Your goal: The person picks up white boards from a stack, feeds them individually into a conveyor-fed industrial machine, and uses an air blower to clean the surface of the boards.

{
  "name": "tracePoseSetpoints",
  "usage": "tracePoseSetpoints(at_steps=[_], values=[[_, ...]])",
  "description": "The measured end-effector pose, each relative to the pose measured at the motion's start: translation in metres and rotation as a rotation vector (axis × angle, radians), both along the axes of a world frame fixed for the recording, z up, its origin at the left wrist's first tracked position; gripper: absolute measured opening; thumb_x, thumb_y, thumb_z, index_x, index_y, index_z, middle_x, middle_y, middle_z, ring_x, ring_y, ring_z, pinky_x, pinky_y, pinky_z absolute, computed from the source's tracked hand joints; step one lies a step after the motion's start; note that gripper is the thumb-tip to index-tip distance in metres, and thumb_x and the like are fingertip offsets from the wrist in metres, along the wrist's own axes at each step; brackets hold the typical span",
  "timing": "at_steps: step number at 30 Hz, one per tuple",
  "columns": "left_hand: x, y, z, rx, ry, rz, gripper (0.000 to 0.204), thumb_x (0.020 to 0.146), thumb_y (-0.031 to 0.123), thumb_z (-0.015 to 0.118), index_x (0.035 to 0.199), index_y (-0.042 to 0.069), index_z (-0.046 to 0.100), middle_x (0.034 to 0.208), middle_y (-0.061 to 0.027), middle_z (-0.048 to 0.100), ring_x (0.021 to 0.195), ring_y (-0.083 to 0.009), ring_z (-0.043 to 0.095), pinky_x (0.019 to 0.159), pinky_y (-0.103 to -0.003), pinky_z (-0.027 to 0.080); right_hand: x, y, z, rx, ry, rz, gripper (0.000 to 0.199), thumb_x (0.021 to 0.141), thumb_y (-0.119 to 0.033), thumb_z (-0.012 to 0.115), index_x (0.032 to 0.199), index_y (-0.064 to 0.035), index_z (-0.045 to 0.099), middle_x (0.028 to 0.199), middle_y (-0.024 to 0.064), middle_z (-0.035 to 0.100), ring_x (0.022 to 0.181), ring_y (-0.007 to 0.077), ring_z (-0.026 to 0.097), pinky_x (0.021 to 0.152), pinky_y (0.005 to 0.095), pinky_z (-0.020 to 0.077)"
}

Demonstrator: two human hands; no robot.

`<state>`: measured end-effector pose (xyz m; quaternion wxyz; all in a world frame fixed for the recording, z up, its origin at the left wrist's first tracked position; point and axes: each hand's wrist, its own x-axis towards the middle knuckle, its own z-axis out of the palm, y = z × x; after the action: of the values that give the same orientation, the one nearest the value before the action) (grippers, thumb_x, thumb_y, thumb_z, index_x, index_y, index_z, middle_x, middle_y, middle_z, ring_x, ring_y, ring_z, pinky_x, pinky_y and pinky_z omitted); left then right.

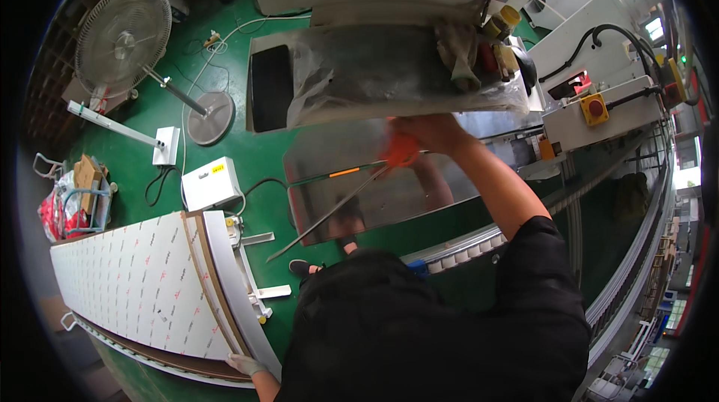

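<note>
My right hand (434, 134) is closed round an orange-handled tool with a long thin rod (329, 213), its exact kind blurred. It is over a shiny metal plate (352, 216), just below the front edge of a machine shelf (359, 65). The rod slants down to the left past the plate's edge. My left hand (247, 364), in a pale glove, rests with fingers extended at the near corner of a stack of film-covered sheets (142, 274). The shelf holds a dark phone-like slab (272, 87), clear plastic film (311, 83) and a crumpled glove (457, 53).
A standing fan (123, 38) with a round base is at the far left, near a white box (211, 183) and cables on the green floor. A loaded cart (82, 196) stands further left. Rails (472, 243) run right of me, below a yellow-boxed red button (595, 108).
</note>
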<state>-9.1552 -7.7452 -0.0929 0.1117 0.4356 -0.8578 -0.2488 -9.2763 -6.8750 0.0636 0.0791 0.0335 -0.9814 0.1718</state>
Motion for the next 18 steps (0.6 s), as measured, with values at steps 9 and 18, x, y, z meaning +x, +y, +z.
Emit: tracePoseSetpoints(at_steps=[9,18], values=[[0.012,-0.056,-0.018,0.253,0.005,-0.022,0.06,0.104,0.042,0.034,0.137,-0.005,0.053,0.132,-0.0232,0.058,0.114,-0.0377,0.061,0.097,-0.049,0.05,0.045,0.175,0.004,0.443,-0.221,-0.434,0.036,0.097,-0.035,0.058,0.119,-0.01,0.071,0.12,0.0175,0.07,0.116,0.0395,0.062,0.098,0.0494,0.0484],[0.014,-0.031,0.045,0.302,-0.275,-0.326,0.058,0.099,0.051,0.041,0.144,0.014,0.043,0.144,-0.0132,0.047,0.128,-0.0302,0.048,0.104,-0.051,0.041,0.04,0.213,-0.017,0.516,-0.102,-0.536,0.038,0.097,-0.037,0.057,0.118,-0.0085,0.071,0.12,0.0184,0.07,0.116,0.039,0.062,0.098,0.0485,0.0481]])
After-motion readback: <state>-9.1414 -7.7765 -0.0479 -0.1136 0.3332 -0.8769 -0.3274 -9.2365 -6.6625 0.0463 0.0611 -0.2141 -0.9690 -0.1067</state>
